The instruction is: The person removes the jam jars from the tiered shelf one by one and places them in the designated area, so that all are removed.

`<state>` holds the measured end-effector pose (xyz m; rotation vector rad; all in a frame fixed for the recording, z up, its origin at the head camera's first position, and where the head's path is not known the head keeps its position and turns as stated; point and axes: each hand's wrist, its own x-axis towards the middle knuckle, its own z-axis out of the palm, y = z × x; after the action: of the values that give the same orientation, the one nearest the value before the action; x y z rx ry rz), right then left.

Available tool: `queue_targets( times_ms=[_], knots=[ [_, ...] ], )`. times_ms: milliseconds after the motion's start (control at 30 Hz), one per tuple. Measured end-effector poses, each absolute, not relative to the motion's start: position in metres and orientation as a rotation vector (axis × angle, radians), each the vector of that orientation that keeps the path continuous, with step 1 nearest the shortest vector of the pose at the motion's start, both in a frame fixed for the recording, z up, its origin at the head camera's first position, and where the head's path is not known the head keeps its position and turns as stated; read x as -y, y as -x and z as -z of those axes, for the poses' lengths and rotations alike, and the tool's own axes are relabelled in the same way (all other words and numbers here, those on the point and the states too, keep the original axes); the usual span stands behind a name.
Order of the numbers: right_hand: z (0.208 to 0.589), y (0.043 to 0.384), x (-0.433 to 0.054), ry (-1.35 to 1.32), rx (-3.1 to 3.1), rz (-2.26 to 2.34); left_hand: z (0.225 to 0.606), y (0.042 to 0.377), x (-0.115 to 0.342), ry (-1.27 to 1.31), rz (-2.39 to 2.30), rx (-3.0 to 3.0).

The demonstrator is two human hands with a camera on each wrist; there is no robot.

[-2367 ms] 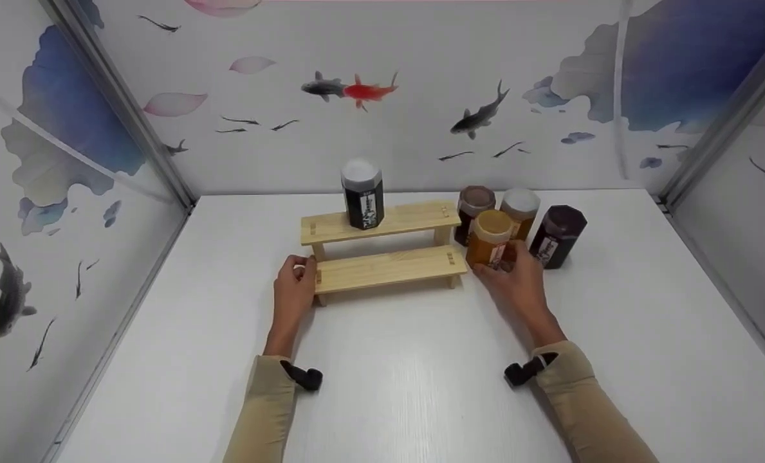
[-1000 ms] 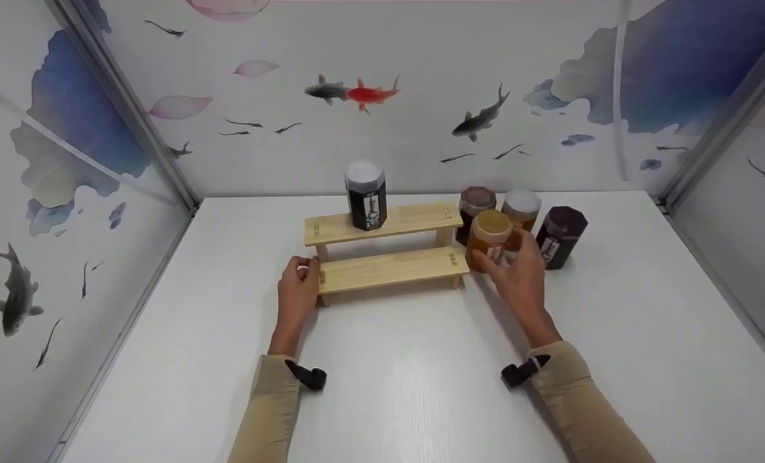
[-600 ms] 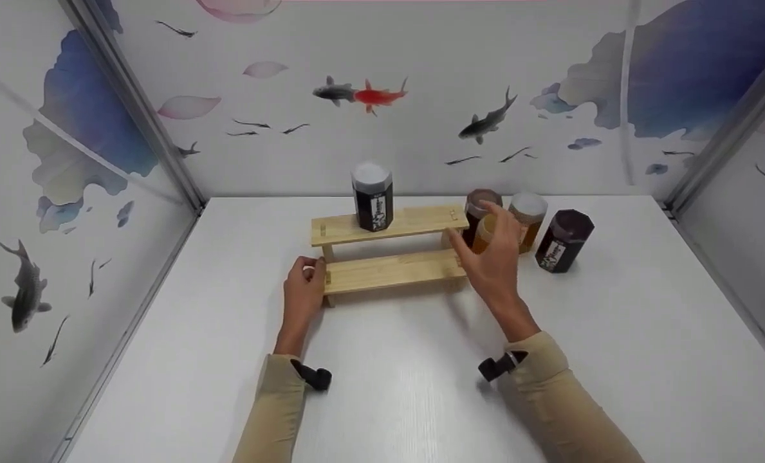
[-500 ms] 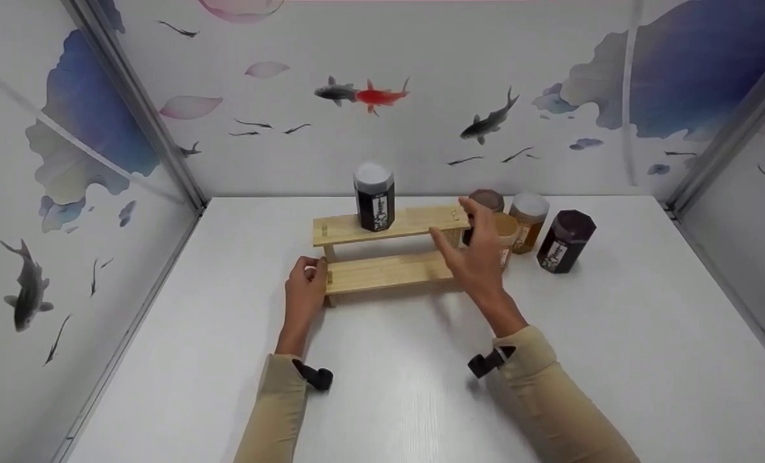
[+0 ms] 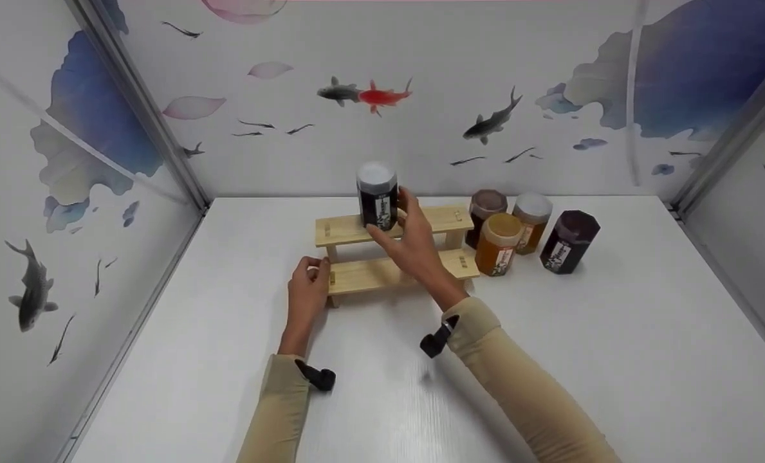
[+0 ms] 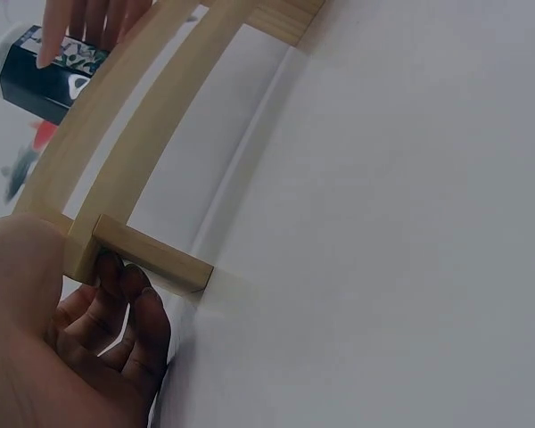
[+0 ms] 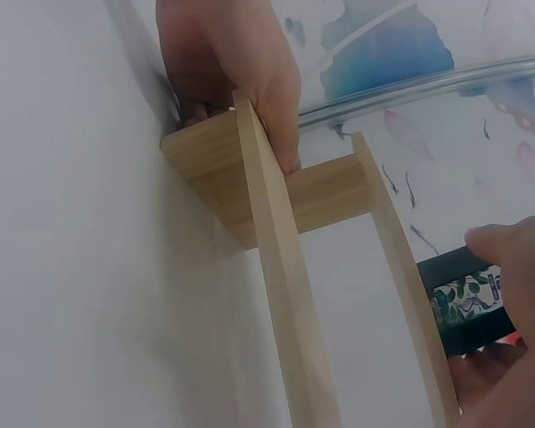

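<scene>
A two-tier wooden display rack [image 5: 382, 273] stands on the white table. My left hand [image 5: 306, 296] grips the left end of its lower step; in the left wrist view the curled fingers [image 6: 138, 308] lie beneath the board, by its leg. On the upper step stands an upright dark octagonal jar [image 5: 377, 199] with a white lid and a black-and-white label. My right hand [image 5: 414, 247] has its thumb and fingers round the lower part of this jar [image 7: 464, 303]. The jar's base still sits at the upper board.
Right of the rack cluster an amber jar [image 5: 499, 247], a brown-lidded dark jar [image 5: 487, 209] and a white-lidded amber jar [image 5: 532, 222]. Another dark jar [image 5: 570, 244] stands farther right. White walls printed with fish enclose the table [image 5: 382, 386] at back and sides.
My right hand has let go of the amber jar and moved left across the rack to the dark jar on the upper step. My left hand keeps its grip on the rack.
</scene>
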<state>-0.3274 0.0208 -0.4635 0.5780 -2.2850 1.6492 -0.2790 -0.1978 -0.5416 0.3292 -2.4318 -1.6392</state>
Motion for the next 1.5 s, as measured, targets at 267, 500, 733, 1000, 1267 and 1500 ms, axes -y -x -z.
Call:
queue_targets(
  times_ms=[267,500,733,1000,1267,1500],
  knots=[
    [0.463,0.334,-0.011,-0.475,2.31,-1.649,0.545,0.279,0.196,-0.319,1.619,2.431],
    [0.462,0.333,-0.012,-0.426,2.336,-1.678,0.545,0.28,0.195,-0.321,1.609,2.435],
    [0.464,0.327,-0.019,-0.432,2.311,-1.657,0.544,0.278,0.192,-0.339,1.611,2.448],
    [0.466,0.315,-0.04,-0.429,2.325,-1.644,0.543,0.28,0.194,-0.322,1.602,2.448],
    [0.469,0.301,-0.061,-0.471,2.313,-1.66,0.542,0.279,0.198,-0.324,1.606,2.434],
    [0.479,0.285,-0.083,-0.445,2.266,-1.632,0.543,0.279,0.198,-0.317,1.623,2.426]
  ],
)
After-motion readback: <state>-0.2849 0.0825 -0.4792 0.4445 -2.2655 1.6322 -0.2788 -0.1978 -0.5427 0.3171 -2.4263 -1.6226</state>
